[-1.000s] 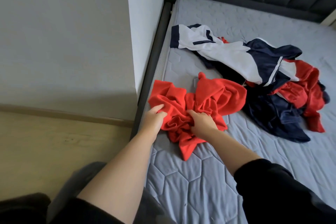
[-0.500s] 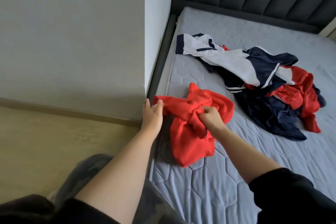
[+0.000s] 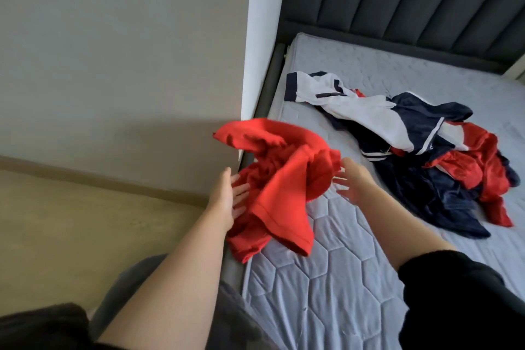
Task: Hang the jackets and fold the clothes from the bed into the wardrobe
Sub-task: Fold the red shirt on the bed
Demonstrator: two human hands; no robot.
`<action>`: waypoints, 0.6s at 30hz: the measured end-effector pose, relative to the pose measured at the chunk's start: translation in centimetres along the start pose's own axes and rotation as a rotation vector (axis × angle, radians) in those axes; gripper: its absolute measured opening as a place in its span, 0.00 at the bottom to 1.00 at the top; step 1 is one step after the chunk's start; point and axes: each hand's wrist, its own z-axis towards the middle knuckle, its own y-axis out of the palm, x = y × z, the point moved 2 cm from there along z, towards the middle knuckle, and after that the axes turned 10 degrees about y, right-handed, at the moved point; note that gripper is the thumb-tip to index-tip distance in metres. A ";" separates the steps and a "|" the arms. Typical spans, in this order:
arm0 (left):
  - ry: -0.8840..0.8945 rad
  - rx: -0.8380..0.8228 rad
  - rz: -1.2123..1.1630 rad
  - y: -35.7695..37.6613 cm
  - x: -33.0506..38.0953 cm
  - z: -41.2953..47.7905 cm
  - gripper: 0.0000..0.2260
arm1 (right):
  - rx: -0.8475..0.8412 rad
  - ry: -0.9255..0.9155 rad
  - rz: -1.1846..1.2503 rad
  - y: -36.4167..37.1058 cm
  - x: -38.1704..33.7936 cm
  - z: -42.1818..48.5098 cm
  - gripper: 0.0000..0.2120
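A crumpled red garment point(image 3: 284, 179) hangs bunched above the near left edge of the grey quilted mattress point(image 3: 326, 287), its lower folds drooping onto the edge. My left hand point(image 3: 228, 196) is at its left side, fingers straight and touching the cloth. To the garment's right, my right hand point(image 3: 353, 180) has its fingers spread and blurred, just at the cloth's edge. Neither hand grips it. Further back lies a pile: a white and navy jacket point(image 3: 366, 116), a dark navy garment point(image 3: 431, 193) and a shiny red garment point(image 3: 480, 167).
A grey wall corner point(image 3: 264, 51) stands close against the bed's left side. A dark padded headboard point(image 3: 397, 3) closes the far end. Wooden floor point(image 3: 85, 221) lies on the left. My grey-clad knee point(image 3: 136, 287) is beside the bed frame.
Both hands gripped the red garment on the mattress, lifted it and drew it left. Now the fingers have opened and the garment is loose between them. The view tilted upward.
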 end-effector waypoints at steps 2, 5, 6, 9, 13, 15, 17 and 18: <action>-0.100 -0.001 0.039 0.5 -0.7 0.1 0.17 | 0.093 -0.063 -0.150 0.1 1.3 0.7 0.08; -0.199 0.002 0.081 2.0 -1.6 0.4 0.11 | 0.133 -0.120 -0.473 2.3 3.4 1.4 0.29; -0.188 0.026 0.135 2.4 -1.6 0.5 0.09 | 0.109 -0.111 -0.519 3.2 4.2 1.4 0.36; -0.055 0.012 0.448 2.5 -2.1 1.7 0.09 | 0.026 -0.069 -0.576 5.3 6.8 1.4 0.50; 0.083 -0.063 0.812 2.0 -3.2 2.4 0.17 | 0.072 -0.093 -0.615 6.2 8.8 2.2 0.52; 0.138 -0.075 1.092 1.9 -3.4 2.4 0.18 | 0.081 -0.127 -0.623 6.0 8.9 2.7 0.45; 0.219 -0.008 1.343 1.7 -3.5 2.4 0.15 | 0.076 -0.157 -0.615 5.4 8.4 3.0 0.32; 0.225 0.051 1.361 1.5 -3.4 2.4 0.13 | 0.107 -0.167 -0.587 4.6 8.1 3.3 0.27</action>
